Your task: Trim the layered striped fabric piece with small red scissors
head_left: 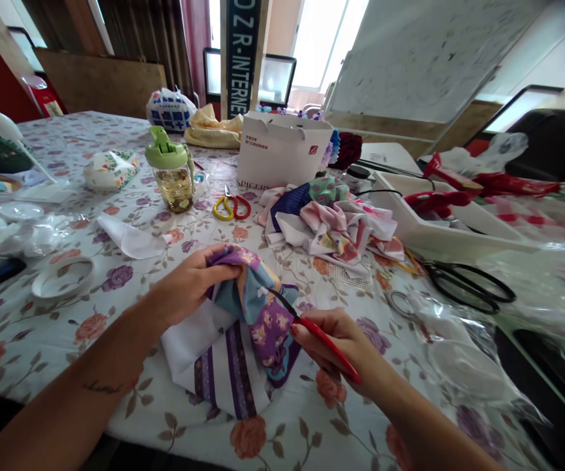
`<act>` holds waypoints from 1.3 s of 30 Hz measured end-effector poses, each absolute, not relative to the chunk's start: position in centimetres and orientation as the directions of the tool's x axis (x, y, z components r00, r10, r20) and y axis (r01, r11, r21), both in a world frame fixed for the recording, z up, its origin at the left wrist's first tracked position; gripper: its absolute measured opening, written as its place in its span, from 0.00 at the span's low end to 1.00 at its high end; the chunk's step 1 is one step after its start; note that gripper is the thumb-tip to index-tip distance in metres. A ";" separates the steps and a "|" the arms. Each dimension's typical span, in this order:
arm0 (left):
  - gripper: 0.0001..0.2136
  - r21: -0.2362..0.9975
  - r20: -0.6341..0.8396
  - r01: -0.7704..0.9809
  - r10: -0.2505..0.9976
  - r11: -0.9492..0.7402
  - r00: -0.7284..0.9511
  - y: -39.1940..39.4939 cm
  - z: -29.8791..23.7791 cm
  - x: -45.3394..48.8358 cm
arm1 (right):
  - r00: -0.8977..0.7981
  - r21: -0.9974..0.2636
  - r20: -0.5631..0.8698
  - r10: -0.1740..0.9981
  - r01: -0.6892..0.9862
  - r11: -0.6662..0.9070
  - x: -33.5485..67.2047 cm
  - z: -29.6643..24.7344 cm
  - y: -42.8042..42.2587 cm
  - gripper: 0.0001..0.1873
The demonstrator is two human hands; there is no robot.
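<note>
My left hand (204,278) pinches a bunched fold of purple, blue and patterned fabric (273,333) between thumb and fingers. The cloth drapes down to the tablecloth, with a white part and dark purple stripes in front. In my right hand (336,347) is a red-handled tool (331,350) with a slim, dark, curved tip, its handle lying slantwise across the fingers. The tip meets the fabric just right of my left hand, near a small white spot. Whether the tool is scissors seen edge-on or a single blade, I cannot tell.
Yellow-and-red-handled scissors (232,204) lie beyond the fabric, beside a green-lidded bottle (171,171). A pile of cloth pieces (329,219) sits before a white paper bag (282,147). Black scissors (469,284) and a white bin (459,226) are right; a tape roll (64,276) is left.
</note>
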State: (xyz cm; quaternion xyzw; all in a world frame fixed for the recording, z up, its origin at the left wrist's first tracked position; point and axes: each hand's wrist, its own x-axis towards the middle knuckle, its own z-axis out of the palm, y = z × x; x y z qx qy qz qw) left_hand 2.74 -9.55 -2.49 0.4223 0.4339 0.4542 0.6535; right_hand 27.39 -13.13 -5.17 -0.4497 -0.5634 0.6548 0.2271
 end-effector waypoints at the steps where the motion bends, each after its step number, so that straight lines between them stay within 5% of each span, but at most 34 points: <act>1: 0.10 0.949 -0.171 -0.229 0.963 0.218 0.208 -9.7 -2.7 3.1 | -0.497 -0.940 -0.341 0.798 0.203 -0.275 27.4 -5.3 -13.2 0.26; 10: 0.35 0.963 -0.125 -0.203 0.959 0.179 0.253 -11.0 -2.0 3.7 | -0.485 -0.937 -0.349 0.802 0.172 -0.304 27.2 -5.7 -13.2 0.26; 17: 0.02 0.969 0.184 0.129 0.966 -0.208 0.181 -10.7 -2.6 3.5 | -0.502 -0.944 -0.330 0.800 0.165 -0.286 26.7 -5.3 -13.3 0.28; 28: 0.10 0.992 0.077 0.082 0.969 -0.098 0.233 -10.9 -2.5 4.0 | -0.497 -0.921 -0.386 0.777 0.164 -0.352 26.7 -5.2 -13.6 0.26; 39: 0.13 0.968 0.026 0.232 0.956 -0.097 0.291 -11.1 -2.0 3.4 | -0.505 -0.922 -0.386 0.772 0.183 -0.341 26.7 -5.2 -13.6 0.25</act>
